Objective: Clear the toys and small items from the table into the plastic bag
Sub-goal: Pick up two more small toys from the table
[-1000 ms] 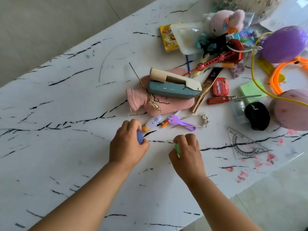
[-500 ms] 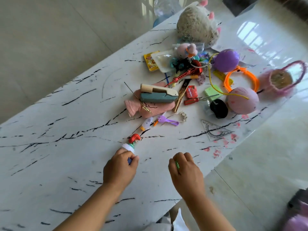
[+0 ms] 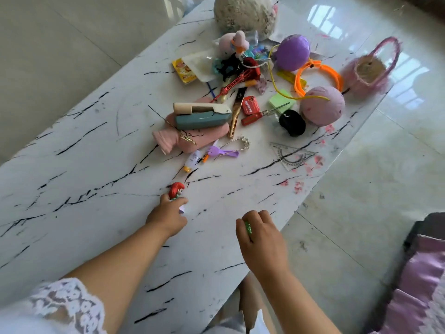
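Observation:
My left hand (image 3: 168, 216) grips a small red-haired doll figure (image 3: 176, 190) whose head sticks up past my fingers, low over the marble table (image 3: 72, 165). My right hand (image 3: 261, 233) is curled round a small green glittery item (image 3: 248, 228) near the table's right edge. Beyond both hands lies a heap of toys: a pink pouch (image 3: 192, 141) under a teal and cream stapler-like case (image 3: 201, 115), a purple plastic toy (image 3: 221, 152), a red screwdriver (image 3: 260, 114), a purple ball (image 3: 292, 52) and a pink ball (image 3: 322, 106). No plastic bag can be told apart for certain.
A clear set square (image 3: 291, 155), a black pouch (image 3: 292, 122), a pink woven basket (image 3: 368, 71) and a large fluffy plush (image 3: 243, 14) lie farther off. The table edge runs diagonally at the right, with tiled floor (image 3: 361, 201) beyond. Pink shiny fabric (image 3: 419, 280) lies at the lower right.
Both hands have drawn back toward me from the toy heap, each still holding its item. The doll's red head now shows above my left fingers. The view has pulled back and widened.

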The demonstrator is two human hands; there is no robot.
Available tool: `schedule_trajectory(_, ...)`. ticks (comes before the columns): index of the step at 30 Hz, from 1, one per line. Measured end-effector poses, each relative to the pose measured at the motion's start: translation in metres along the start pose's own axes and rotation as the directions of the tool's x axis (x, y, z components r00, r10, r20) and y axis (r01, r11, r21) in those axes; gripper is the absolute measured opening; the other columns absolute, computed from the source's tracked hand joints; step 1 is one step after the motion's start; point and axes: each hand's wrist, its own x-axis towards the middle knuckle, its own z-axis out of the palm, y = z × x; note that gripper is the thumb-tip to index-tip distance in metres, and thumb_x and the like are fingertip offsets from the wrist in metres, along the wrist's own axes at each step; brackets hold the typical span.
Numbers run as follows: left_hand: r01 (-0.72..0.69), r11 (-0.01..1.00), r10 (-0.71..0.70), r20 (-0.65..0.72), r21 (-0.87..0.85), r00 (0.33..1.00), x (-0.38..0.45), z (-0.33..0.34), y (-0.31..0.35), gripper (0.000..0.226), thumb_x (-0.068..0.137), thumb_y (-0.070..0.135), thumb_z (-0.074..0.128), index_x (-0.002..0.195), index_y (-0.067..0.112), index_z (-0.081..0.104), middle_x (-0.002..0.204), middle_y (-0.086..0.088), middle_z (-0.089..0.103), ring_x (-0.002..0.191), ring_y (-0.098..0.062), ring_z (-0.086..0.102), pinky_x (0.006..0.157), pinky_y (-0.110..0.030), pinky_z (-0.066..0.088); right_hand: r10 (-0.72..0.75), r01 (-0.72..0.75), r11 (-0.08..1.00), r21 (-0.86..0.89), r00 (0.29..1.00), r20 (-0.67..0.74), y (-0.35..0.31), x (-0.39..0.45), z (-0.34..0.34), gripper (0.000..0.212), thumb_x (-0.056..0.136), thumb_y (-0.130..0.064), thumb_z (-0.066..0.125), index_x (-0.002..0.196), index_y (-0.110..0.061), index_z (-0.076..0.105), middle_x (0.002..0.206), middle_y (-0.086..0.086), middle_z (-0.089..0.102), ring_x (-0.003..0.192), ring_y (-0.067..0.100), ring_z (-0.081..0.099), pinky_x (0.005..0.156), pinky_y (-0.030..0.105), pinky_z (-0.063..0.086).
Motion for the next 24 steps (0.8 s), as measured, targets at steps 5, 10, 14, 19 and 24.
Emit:
schedule_trajectory(5,-0.019,0.998,0.022,-0.037,0.063,0.999,-0.022,0.009,0.005,0.025,0.082,0.021,0.056,0.105,0.030,0.058,0.115,-0.003,0.039,0.079,-0.023,0.054,0.065,-0.024,0.041,0.034,-0.033,0.999,0.030,0.998,-0.052,0.010,-0.013,-0.010,0.023,0.093,-0.037,0.042,0.089,-0.016,0.052,0.089,-0.004,0.045,0.074,0.022,0.049,0.057,0.029,0.037)
schedule_trajectory(10,-0.186,0.982,0.187,-0.039,0.023,0.982,-0.082,0.021,0.043,0.026,0.081,0.024,0.055,0.103,0.037,0.059,0.109,0.005,0.045,0.079,-0.018,0.057,0.061,-0.021,0.039,0.121,-0.115,0.992,0.054,0.986,-0.114,0.032,-0.047,-0.039,0.024,0.093,-0.035,0.042,0.091,-0.014,0.053,0.091,-0.001,0.048,0.077,0.023,0.051,0.060,0.031,0.038)
schedule_trajectory(14,-0.330,0.943,0.329,0.034,0.039,0.944,-0.138,0.040,0.090,0.031,0.080,0.027,0.057,0.108,0.040,0.058,0.111,0.009,0.047,0.084,-0.015,0.057,0.070,-0.022,0.042,0.239,-0.225,0.969,0.098,0.956,-0.172,0.065,-0.089,-0.066,0.025,0.092,-0.035,0.045,0.092,-0.012,0.055,0.095,0.002,0.050,0.086,0.025,0.053,0.066,0.031,0.037)
schedule_trajectory(19,-0.546,0.828,0.529,0.143,0.127,0.836,-0.211,0.076,0.159,0.027,0.080,0.031,0.059,0.105,0.041,0.054,0.105,0.011,0.045,0.084,-0.017,0.057,0.069,-0.022,0.040,0.462,-0.420,0.886,0.197,0.842,-0.278,0.120,-0.169,-0.101,0.016,0.087,-0.030,0.051,0.091,-0.015,0.056,0.096,0.004,0.054,0.087,0.028,0.056,0.067,0.034,0.038)
schedule_trajectory(24,-0.732,0.665,0.677,0.292,0.149,0.675,-0.284,0.132,0.225,0.034,0.078,0.028,0.060,0.108,0.039,0.048,0.095,0.014,0.045,0.084,-0.014,0.054,0.064,-0.023,0.038,0.670,-0.584,0.743,0.328,0.642,-0.373,0.183,-0.272,-0.128,0.015,0.084,-0.024,0.055,0.096,-0.015,0.058,0.098,0.005,0.055,0.088,0.029,0.058,0.070,0.036,0.041)
